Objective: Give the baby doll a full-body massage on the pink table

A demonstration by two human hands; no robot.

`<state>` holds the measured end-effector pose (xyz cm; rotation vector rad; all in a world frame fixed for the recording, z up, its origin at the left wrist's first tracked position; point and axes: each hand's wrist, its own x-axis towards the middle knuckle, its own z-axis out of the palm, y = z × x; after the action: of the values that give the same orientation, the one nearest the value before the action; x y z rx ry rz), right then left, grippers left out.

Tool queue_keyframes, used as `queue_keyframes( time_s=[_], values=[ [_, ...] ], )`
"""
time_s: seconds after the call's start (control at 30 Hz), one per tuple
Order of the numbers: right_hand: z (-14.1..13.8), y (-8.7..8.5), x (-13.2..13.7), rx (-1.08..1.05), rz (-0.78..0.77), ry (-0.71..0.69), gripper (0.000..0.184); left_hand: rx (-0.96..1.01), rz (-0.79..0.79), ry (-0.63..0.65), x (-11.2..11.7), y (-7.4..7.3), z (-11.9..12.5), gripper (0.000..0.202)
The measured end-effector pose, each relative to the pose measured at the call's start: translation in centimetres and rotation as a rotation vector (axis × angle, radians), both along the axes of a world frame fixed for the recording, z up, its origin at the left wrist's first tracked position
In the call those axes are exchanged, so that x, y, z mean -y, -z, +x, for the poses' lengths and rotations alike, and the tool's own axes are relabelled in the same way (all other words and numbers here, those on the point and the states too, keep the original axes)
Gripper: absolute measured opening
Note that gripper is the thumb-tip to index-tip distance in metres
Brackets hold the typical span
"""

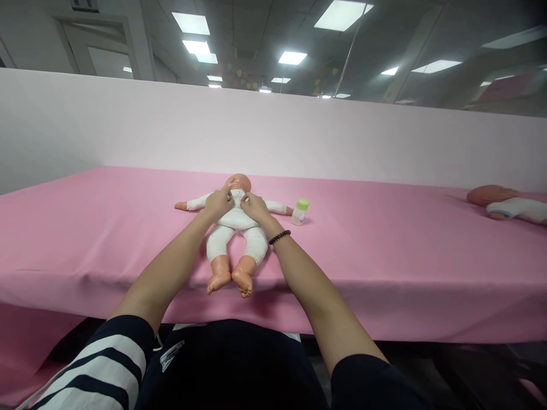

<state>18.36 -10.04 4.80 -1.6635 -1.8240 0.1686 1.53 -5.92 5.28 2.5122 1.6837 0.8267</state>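
A baby doll [234,230] in a white suit lies on its back on the pink table [384,250], arms spread, bare feet toward me at the front edge. My left hand [219,203] and my right hand [255,206] both rest on the doll's chest just below its chin, fingers curled and pinching the white fabric at the collar. A dark bead bracelet [280,236] circles my right wrist. A small bottle with a green cap [300,212] stands just right of the doll's outstretched arm.
A second doll [508,204] in white lies at the table's far right. A pale pink partition [273,136] rises behind the table. The pink cloth hangs over the front edge near my lap.
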Motion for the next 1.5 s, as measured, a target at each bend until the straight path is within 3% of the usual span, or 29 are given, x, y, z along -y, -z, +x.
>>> queue_keyframes(
  time_s=[1.5],
  values=[
    [-0.4,-0.5,0.9,0.101,-0.017,-0.040,0.015,-0.022,-0.060,0.011,1.8,-1.2,0.1,0.054]
  ],
)
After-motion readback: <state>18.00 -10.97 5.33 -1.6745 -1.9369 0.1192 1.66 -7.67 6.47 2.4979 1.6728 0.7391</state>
